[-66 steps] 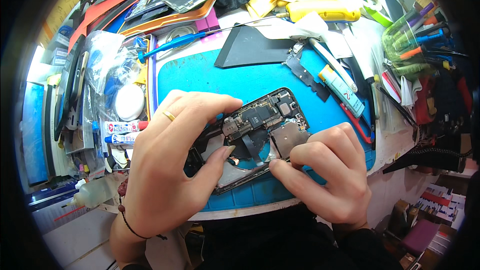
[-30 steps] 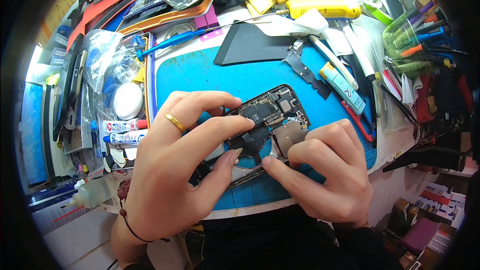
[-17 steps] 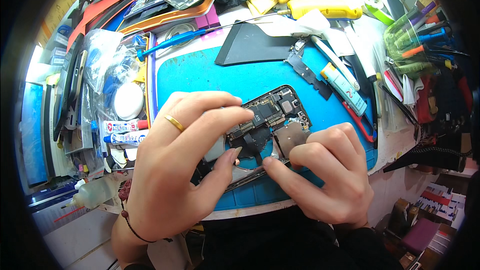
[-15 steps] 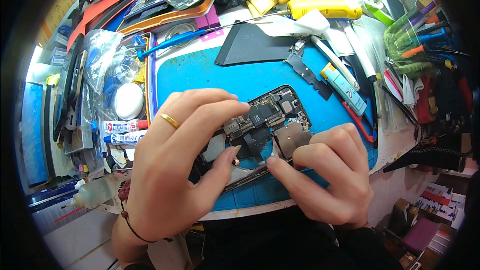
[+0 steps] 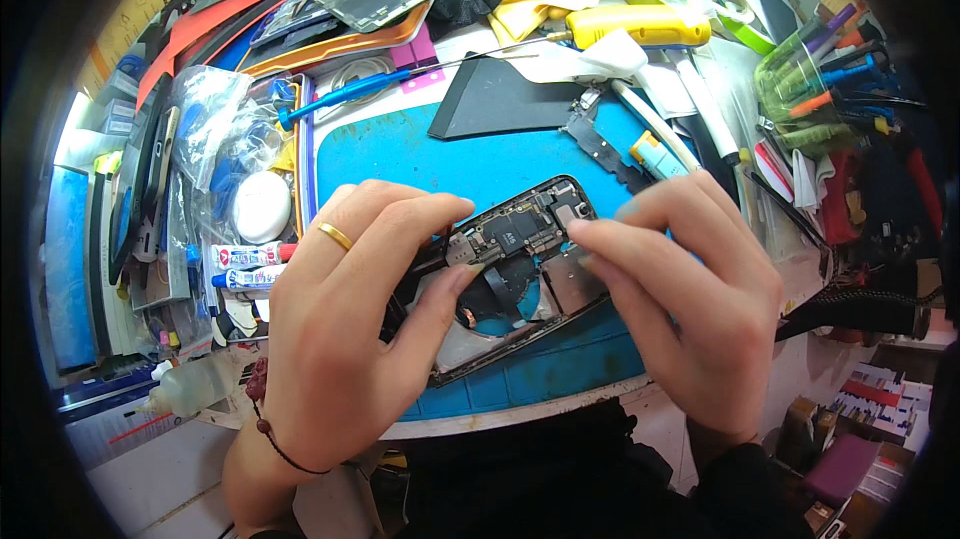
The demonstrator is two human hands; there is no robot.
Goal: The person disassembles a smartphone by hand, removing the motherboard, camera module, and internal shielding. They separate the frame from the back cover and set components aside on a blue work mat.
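Observation:
An opened phone (image 5: 520, 229) with its circuit board bared lies tilted above a blue work mat (image 5: 390, 154). My left hand (image 5: 345, 299), with a gold ring, grips its left end, thumb on the near side and fingers over the far edge. A dark flex piece (image 5: 510, 284) sits beside a round opening in the phone's frame. At the right end, my right hand (image 5: 700, 289) has thumb and index fingertip close together over a flat metal plate (image 5: 575, 284). Whatever is between those fingertips is too small to make out.
A blue screwdriver (image 5: 350, 92) and a black panel (image 5: 510, 97) lie beyond the phone. A yellow-handled tool (image 5: 640, 27) is at the back. Glue tubes (image 5: 250, 257) and a white round case (image 5: 262, 207) stand left; a clear cup of tools (image 5: 800, 74) stands right.
My right hand has moved up from the phone's near edge to its right end, thumb and index finger now over the plate. My left hand keeps its grip, its thumb slightly shifted.

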